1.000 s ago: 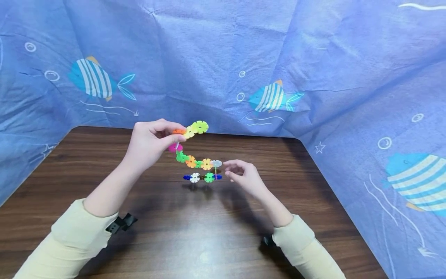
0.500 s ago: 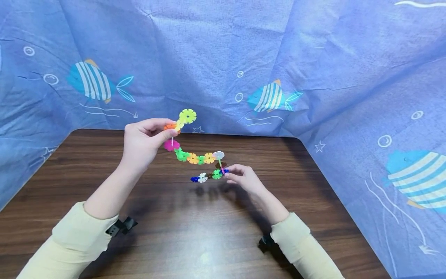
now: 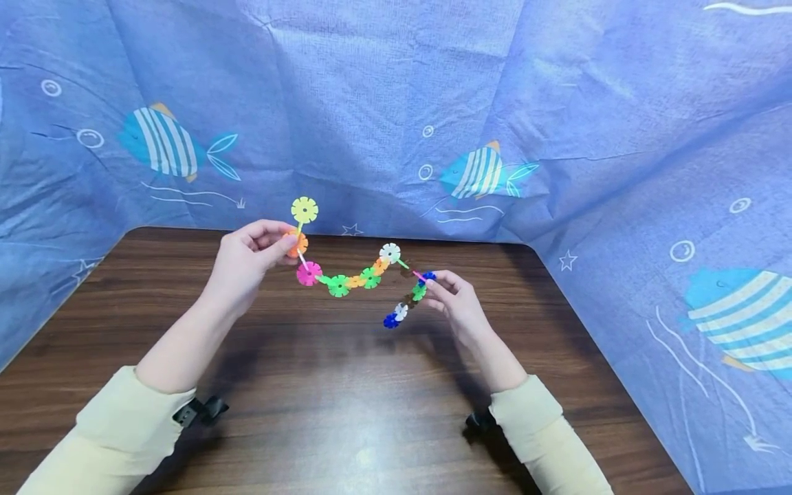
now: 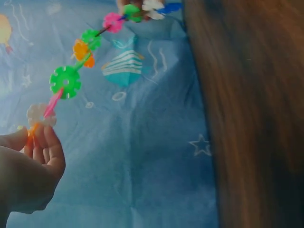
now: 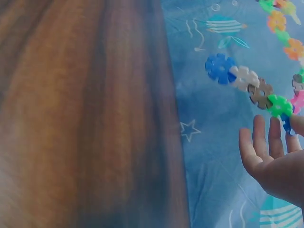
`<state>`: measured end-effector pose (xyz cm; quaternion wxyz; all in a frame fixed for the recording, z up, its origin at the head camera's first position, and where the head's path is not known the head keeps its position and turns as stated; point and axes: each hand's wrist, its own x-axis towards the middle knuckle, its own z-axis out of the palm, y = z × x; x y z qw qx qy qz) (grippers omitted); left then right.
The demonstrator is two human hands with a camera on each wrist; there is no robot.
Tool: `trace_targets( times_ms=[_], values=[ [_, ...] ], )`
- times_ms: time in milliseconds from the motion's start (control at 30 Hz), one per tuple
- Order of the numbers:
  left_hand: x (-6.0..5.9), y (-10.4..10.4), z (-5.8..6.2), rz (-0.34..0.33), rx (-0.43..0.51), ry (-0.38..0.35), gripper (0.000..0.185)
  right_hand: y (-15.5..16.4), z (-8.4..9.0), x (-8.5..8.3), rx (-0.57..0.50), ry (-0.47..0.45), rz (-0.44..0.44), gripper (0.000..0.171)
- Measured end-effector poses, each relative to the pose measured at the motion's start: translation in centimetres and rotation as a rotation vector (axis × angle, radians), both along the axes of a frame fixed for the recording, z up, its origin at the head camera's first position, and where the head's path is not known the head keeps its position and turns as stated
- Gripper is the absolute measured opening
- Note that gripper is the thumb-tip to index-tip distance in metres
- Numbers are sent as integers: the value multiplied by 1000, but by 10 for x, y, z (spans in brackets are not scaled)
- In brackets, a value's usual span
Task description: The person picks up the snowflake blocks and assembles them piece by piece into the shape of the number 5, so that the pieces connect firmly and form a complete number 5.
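A chain of notched, flower-shaped plastic discs (image 3: 339,285) in several colours hangs in a sag between my two hands, above the table. My left hand (image 3: 241,258) pinches an orange disc (image 3: 298,243) between thumb and fingers. Over that disc stands a yellow disc (image 3: 304,210) at the chain's upper end. With thumb and forefinger my right hand (image 3: 460,302) pinches a blue disc (image 3: 426,279) beside a pink one. From there a short tail slants down to another blue disc (image 3: 390,321). In the right wrist view the other fingers (image 5: 259,137) of that hand are spread.
Below the hands lies a dark wood-grain table (image 3: 346,399). A blue cloth (image 3: 346,103) printed with striped fish rises behind its far edge and along the right side. Black wrist devices (image 3: 201,411) sit at the cuffs.
My right hand has gone from apart from the chain to pinching the blue disc, and it has drawn that part up and right. The yellow end has swung left, and the chain is more spread out.
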<state>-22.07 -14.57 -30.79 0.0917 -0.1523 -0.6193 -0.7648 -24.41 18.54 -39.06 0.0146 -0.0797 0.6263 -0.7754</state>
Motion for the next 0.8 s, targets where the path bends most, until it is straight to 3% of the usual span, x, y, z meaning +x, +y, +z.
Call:
trace_targets(
  times_ms=[100, 267, 333, 433, 633, 800],
  values=[
    [1, -3, -8, -76, -24, -66, 12, 6, 7, -3, -58, -37, 3, 14],
    [0, -4, -23, -143, -174, -127, 28, 12, 22, -12, -95, -87, 16, 13],
    [0, -4, -30, -164, -221, -146, 35, 13, 28, -17, -71, -103, 18, 13],
    [1, -3, -40, -218, -220, -185, 40, 15, 36, -25, -22, -131, 24, 12],
    [3, -3, -64, -336, -171, -302, 20, 14, 47, -40, 130, -176, 80, 8],
    [6, -2, -79, -394, -210, -395, 14, 12, 50, -55, 229, -209, 140, 6]
  ],
)
